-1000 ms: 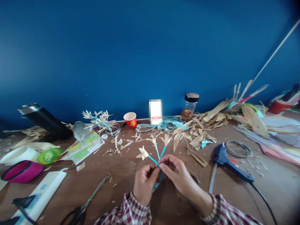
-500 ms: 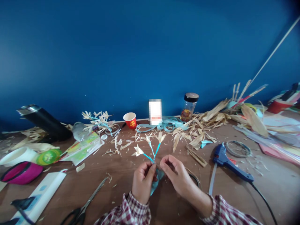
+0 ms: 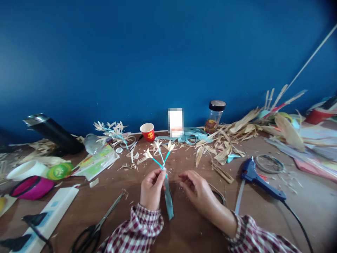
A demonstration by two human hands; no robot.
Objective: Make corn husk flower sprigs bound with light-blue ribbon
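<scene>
My left hand (image 3: pixel 153 187) is closed, pinching the joined stems of a spray of flowers (image 3: pixel 163 160) between thumb and fingers. Three pale, husk-like blossoms point up and away on stems wrapped in blue. A strip of blue-green ribbon (image 3: pixel 169 200) hangs from the pinch toward me, its free end low over the table. To the right, apart from the spray, my right hand (image 3: pixel 196 188) has loosely curved fingers with nothing visible in them. Scissors (image 3: pixel 101 219) lie to the left of my left hand. A blue glue gun (image 3: pixel 256 181) rests right of my right hand.
Along the wall stand a red paper cup (image 3: pixel 147 132), a black-lidded jar (image 3: pixel 216 116) and loose blue ribbon (image 3: pixel 195 135). Dry husks (image 3: pixel 231 135) pile up behind right. At left are a power strip (image 3: pixel 56 211), a black flask (image 3: pixel 52 133) and another flower spray (image 3: pixel 113 131).
My left hand has moved left and slightly up with the flowers. The ribbon, bunched behind the fingers before, now hangs down straight. My right hand's fingers have loosened and stand farther from the stems.
</scene>
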